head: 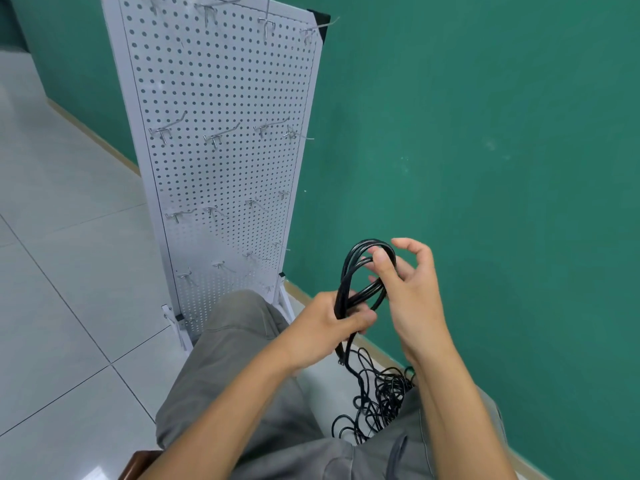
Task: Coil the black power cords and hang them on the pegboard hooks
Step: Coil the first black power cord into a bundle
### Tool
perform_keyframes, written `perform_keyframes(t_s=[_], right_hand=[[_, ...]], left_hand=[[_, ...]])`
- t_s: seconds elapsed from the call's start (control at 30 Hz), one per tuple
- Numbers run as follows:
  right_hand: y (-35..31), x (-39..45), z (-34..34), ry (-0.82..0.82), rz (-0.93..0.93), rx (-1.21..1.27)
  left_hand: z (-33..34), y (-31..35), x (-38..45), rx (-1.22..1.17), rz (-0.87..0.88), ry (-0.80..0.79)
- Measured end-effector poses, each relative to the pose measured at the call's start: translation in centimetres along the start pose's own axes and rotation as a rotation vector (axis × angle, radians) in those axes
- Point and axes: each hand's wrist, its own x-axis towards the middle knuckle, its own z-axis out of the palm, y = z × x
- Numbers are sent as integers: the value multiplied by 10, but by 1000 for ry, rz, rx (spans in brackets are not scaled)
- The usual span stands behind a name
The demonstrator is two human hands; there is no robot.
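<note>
**Inspector:** Green wall (485,133) and pale tiled floor (52,237) are noted behind the white pegboard (221,174), which is taken as the reference for all positions. Its hooks (214,136) are seen bare; no cord has been hung.

**Assessor:** And the step in hand?

**Inspector:** Coiling, judged about half done. To the lower right of the pegboard, the left hand (332,318) is clenched round the gathered bottom of the coil (363,271), fingers and thumb curled fully about the strands. That clamp should be kept firm so the loops are not spilled.

**Assessor:** The other hand?

**Inspector:** Further right of the pegboard, the right hand (412,289) is half spread: the thumb is laid against the upper loop, while the remaining fingers are loosely bent and apart. Whether any of them are hooked through the loop cannot be told. Each new turn should be laid to the same size as those already held.

**Assessor:** Remaining cord?

**Inspector:** A tangled heap of black cord (377,403) is observed on the floor below the hands, between the grey-trousered knees (242,341). It should be drawn up slowly, so that knots are not pulled tight.
</note>
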Motion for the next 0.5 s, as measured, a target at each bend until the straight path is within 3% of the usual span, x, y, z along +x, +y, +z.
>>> perform_keyframes(t_s=[0.17, 0.33, 0.5], right_hand=[[22, -12, -6, -224, 101, 90], [43, -28, -4, -474, 162, -88], [47, -30, 6, -406, 133, -102]], left_hand=[[-8, 3, 0, -197, 43, 56], [-21, 7, 4, -445, 65, 202], [-30, 5, 5, -599, 36, 282]])
